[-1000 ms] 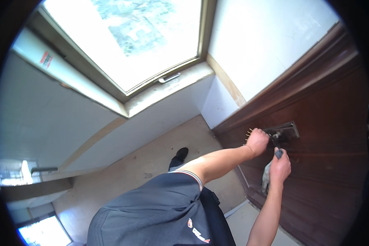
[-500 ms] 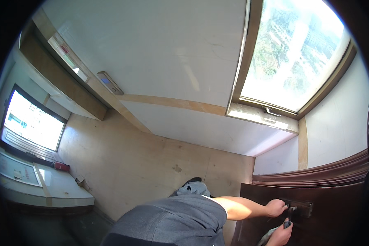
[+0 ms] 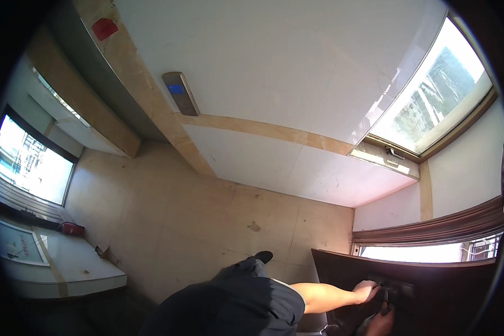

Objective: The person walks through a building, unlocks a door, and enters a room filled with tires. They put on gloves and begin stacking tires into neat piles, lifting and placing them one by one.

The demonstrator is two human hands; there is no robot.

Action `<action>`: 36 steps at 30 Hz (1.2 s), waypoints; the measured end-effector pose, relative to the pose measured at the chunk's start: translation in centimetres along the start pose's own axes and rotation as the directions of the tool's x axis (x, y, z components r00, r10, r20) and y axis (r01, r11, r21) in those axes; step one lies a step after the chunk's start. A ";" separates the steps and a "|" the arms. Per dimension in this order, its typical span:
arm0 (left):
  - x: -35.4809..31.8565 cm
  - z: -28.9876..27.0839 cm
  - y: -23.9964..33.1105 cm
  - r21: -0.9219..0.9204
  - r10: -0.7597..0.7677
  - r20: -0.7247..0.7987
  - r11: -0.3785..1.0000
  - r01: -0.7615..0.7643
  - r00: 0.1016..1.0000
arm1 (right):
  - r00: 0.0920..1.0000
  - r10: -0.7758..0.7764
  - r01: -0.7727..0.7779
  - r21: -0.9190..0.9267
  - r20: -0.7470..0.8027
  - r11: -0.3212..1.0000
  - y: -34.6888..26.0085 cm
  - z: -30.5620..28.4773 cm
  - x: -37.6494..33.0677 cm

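A dark reddish-brown door (image 3: 333, 274) stands at the lower right, with a strip of bright light along its far edge. My left hand (image 3: 366, 292) reaches to the lock plate (image 3: 400, 291) on it. Its fingers are closed at the plate's near end, on something too small and shaded to name. Just below is my right hand (image 3: 382, 322), coming up from the lower edge. That hand is curled close to the lock plate, around a small dark thing I cannot make out. Shadow hides much of the lock's detail.
Beyond the door's edge is a dark moulded frame (image 3: 431, 232). A window (image 3: 437, 95) sits at the upper right. On the white-panelled wall (image 3: 280, 67) is a lift call panel (image 3: 180, 93). Tan floor (image 3: 196, 224) spreads leftward to a small red object (image 3: 73, 228) beneath another window (image 3: 31, 157).
The door has opened from its frame, letting light through a gap. Both hands have moved slightly left with it, staying at the lock. The view has shifted.
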State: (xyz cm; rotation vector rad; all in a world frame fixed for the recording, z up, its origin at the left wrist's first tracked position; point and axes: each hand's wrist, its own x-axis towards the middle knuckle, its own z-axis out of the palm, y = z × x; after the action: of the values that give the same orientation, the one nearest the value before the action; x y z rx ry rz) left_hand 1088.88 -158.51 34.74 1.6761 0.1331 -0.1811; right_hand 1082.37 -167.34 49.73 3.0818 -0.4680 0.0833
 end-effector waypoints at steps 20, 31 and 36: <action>-28.2 -7.3 -6.9 -0.321 -0.242 0.286 0.887 0.331 0.927 | 0.966 -0.202 0.223 0.127 -0.165 0.966 4.2 1.7 -27.1; -33.8 -7.1 -7.1 0.045 0.043 0.055 0.998 -0.045 0.998 | 0.974 -0.189 0.206 0.140 -0.125 0.968 5.3 -0.1 -29.7; -42.5 -7.1 -6.9 0.042 -0.332 0.485 0.933 0.357 0.809 | 0.973 -0.179 0.203 0.173 -0.146 0.964 5.5 0.0 -30.0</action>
State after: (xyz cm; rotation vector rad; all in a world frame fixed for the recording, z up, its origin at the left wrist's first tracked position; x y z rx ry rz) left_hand 1046.14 -149.88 37.20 1.4941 0.0603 -0.8641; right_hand 1052.11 -163.71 48.15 3.2576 -0.1631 0.3389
